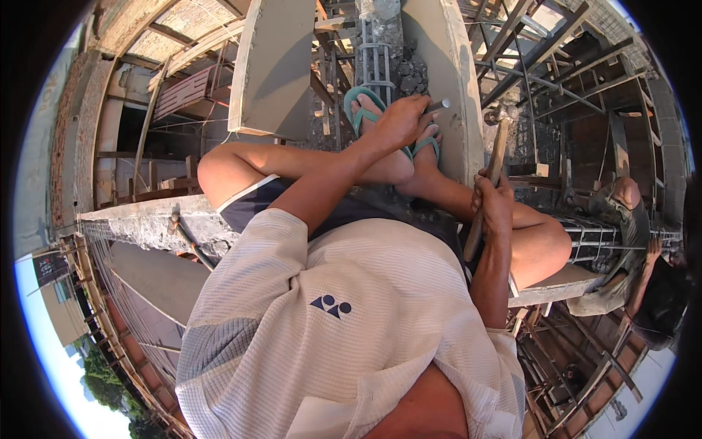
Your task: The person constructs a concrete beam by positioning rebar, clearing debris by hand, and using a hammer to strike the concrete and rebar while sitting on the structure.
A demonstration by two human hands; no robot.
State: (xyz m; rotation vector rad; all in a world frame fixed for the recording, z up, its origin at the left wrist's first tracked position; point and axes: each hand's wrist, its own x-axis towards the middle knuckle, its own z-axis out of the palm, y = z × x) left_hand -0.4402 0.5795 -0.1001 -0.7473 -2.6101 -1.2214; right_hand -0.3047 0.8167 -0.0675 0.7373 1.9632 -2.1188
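My left hand (401, 121) is closed round a steel chisel (441, 106), whose round struck end sticks out to the right; its other end is hidden by the hand. My right hand (494, 202) grips the wooden handle of a hammer (499, 150). The hammer's head (503, 114) is up at the far end, to the right of the chisel and apart from it. Below the left hand are my feet in green flip-flops (363, 99). Just beyond them, steel reinforcing bars (376, 62) lie exposed along a broken concrete beam (380, 10).
Formwork boards (274, 69) flank the beam, and a grey panel (437, 80) runs along its right. Broken rubble (409, 77) lies in the gap. Timber props and scaffolding (545, 51) stand well below on both sides. Another person (629, 241) is at the far right. A hose (191, 241) lies at left.
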